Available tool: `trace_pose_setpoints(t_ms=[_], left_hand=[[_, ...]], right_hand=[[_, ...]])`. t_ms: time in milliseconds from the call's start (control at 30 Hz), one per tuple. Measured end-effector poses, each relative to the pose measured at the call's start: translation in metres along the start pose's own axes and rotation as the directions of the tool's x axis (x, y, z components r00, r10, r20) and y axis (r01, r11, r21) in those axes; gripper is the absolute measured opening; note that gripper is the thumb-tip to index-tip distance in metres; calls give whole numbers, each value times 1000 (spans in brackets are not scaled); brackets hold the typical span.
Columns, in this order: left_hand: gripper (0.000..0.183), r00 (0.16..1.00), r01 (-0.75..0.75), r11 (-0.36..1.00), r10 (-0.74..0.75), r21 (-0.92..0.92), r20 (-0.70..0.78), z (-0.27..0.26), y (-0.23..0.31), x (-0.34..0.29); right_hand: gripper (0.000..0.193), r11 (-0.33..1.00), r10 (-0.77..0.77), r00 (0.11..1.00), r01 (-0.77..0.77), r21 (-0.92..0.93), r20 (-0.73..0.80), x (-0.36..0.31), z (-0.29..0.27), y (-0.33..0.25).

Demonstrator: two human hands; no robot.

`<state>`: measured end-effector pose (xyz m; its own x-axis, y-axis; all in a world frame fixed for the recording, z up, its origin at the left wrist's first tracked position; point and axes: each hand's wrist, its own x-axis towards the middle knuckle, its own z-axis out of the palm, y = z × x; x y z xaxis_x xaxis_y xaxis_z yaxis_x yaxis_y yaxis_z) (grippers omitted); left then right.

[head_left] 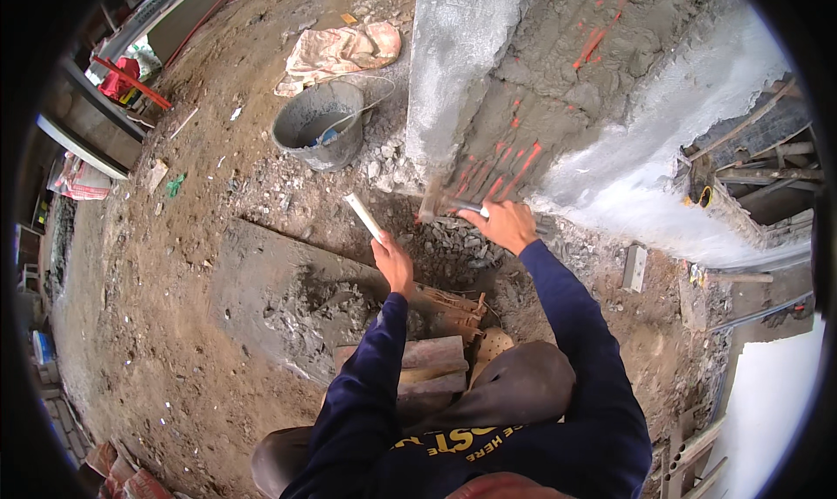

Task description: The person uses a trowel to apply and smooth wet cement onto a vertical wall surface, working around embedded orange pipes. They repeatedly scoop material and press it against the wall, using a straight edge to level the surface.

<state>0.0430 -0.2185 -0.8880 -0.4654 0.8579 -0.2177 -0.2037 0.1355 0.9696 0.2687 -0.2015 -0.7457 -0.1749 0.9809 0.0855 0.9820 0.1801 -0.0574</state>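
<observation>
A trowel-like tool (451, 204), its blade blurred, is at the lower left edge of a wet grey mortar patch (558, 89) on the wall (667, 181). The right hand (509, 225) has its fingers closed around the tool's handle. Whether the blade touches the mortar, I cannot tell. Orange-red streaks show through the patch, most of them just above this hand, and smoother pale grey plaster runs along both its sides.

The left hand (392, 264) grips the lower end of a pale, narrow bar (364, 217), which slants up and away to the left, apart from the wall. Beneath the left forearm lies a board (248, 259) with a heap of mortar (323, 312) on it. Next to the person's knee are some reddish bricks (433, 359) and a tan sandal (493, 346) with small holes.

The plainest writing is on the dark blue sweatshirt (540, 464): yellow capital letters (453, 441), tilted and partly lost in folds.

Beyond the board stands a grey bucket (337, 156) with a thin wire handle, and just behind it a crumpled pale sack (344, 53) bearing faint reddish marks. At the far left, red-and-white bags (83, 181) carry print too small to read.
</observation>
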Motion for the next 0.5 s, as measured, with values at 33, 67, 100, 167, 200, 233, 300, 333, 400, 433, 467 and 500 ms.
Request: trace_pose_setpoints(t_ms=[33, 67, 100, 167, 200, 233, 300, 333, 400, 433, 467, 500], left_hand=[[33, 999, 32, 999, -32, -4, 8, 2, 5, -5], [36, 999, 42, 999, -42, 3, -8, 6, 5, -9], [38, 999, 43, 999, -42, 9, -25, 9, 6, -9], [41, 1000, 8, 1000, -8, 11, -24, 9, 9, -4], [41, 1000, -20, 1000, 20, 2, -1, 12, 8, -3], [41, 999, -37, 999, 37, -5, 17, 12, 5, -6], [41, 999, 18, 999, -16, -41, 48, 22, 14, -21], [42, 999, 25, 999, -23, -47, 39, 21, 13, -23], [42, 998, 50, 998, -49, -34, 30, 17, 12, -26], [42, 997, 67, 998, -67, -15, 30, 14, 12, -27], [42, 996, 85, 996, -85, 4, 30, 14, 12, -27], [39, 998, 58, 998, -58, 2, 25, 14, 7, -25]], right_hand=[[78, 998, -50, 998, 49, -28, -41, -6, -5, -3], [77, 994, -101, 992, 97, -58, -81, -8, -11, -4], [77, 989, -128, 987, 120, -81, -99, -6, -20, -6], [77, 978, -183, 974, 167, -128, -134, 1, -35, -4], [76, 981, -150, 987, 142, -135, -56, 9, -34, 8], [76, 993, -56, 994, 46, -104, -95, 15, -27, 21], [77, 987, 144, 975, -154, -47, -170, 22, -19, 45], [76, 984, 152, 972, -165, -61, -182, 14, -18, 46], [75, 993, 119, 989, -120, -10, -90, -7, -15, 43], [74, 995, 103, 994, -102, 17, -42, -16, -21, 36], [73, 1000, -25, 988, 23, -12, -150, -22, -27, 27], [73, 995, -92, 982, 83, -60, -164, -23, -30, 23]])
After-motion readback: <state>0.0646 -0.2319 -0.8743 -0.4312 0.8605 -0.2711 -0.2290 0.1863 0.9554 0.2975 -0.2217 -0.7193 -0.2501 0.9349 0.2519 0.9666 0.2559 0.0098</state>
